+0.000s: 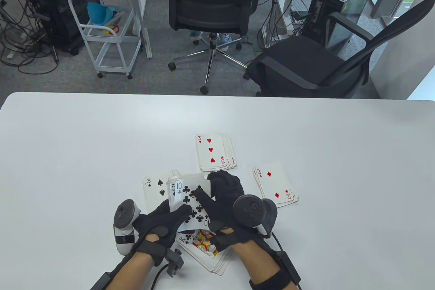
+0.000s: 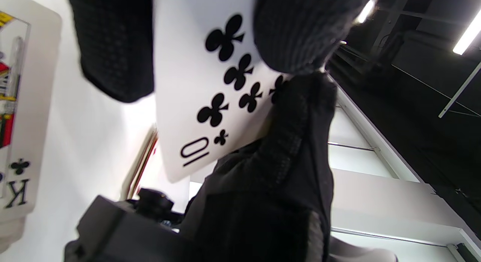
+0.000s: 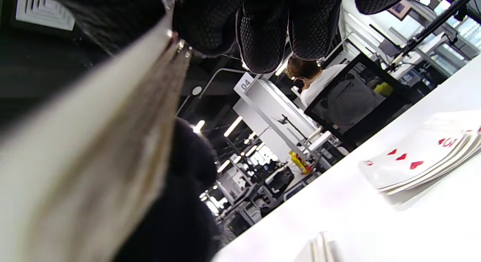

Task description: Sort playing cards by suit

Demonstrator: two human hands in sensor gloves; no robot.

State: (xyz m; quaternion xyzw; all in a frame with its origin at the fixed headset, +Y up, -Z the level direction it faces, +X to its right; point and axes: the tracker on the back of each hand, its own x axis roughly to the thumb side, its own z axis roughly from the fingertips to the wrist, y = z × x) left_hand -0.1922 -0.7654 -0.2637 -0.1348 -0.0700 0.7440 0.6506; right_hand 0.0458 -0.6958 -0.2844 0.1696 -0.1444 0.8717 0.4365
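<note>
The right hand holds the ten of clubs, thumb across its face and fingers curled behind its right edge. The left hand meets the same card from below-left, its fingers reaching onto the lower part of the face; whether they pinch it or only touch cannot be told. The card is lifted, face up, above a fanned deck topped by a king of clubs. Behind it lies a black pile showing a three of spades and a five, partly hidden by the raised card. Further back sits the hearts pile, a three on top; to the right, the diamonds pile, a two on top. All rest on the white table. Beyond the far edge stand two office chairs and a white cart.
</note>
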